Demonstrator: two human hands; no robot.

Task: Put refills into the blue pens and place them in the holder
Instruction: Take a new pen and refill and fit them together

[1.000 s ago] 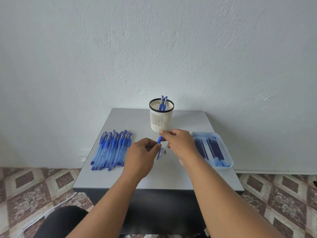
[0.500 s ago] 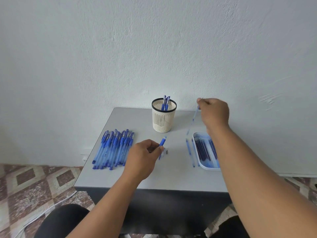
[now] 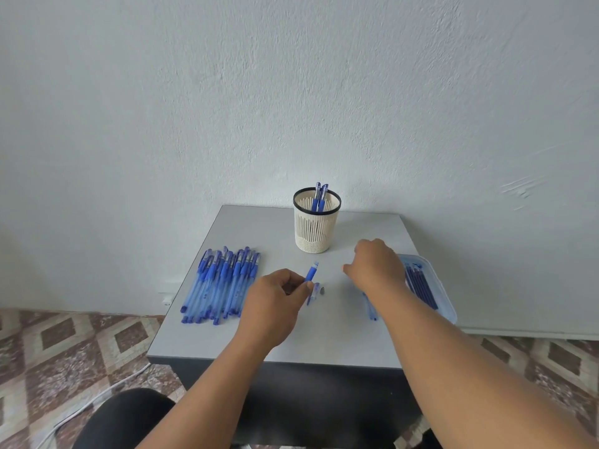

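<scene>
On the grey table (image 3: 227,338), the pen barrel (image 3: 311,273) is gripped by the left hand (image 3: 275,303); the right hand (image 3: 377,267), raised a moment ago, is now lowered beside the refill tray (image 3: 447,306), apparently loose-fingered, a refill not yet inserted.

A small table (image 3: 227,335) with a pale grey top and a dark front panel is set flush against a wall (image 3: 291,92). The wall is finished in rough, off-white textured plaster; scuff marks (image 3: 518,187) are visible above and to the right of the table. The floor (image 3: 48,345) beside the table is laid with tiles patterned in brown and beige diamonds. A white cable (image 3: 97,396) is run across the floor left of the table. Even, diffuse light is cast throughout.
</scene>
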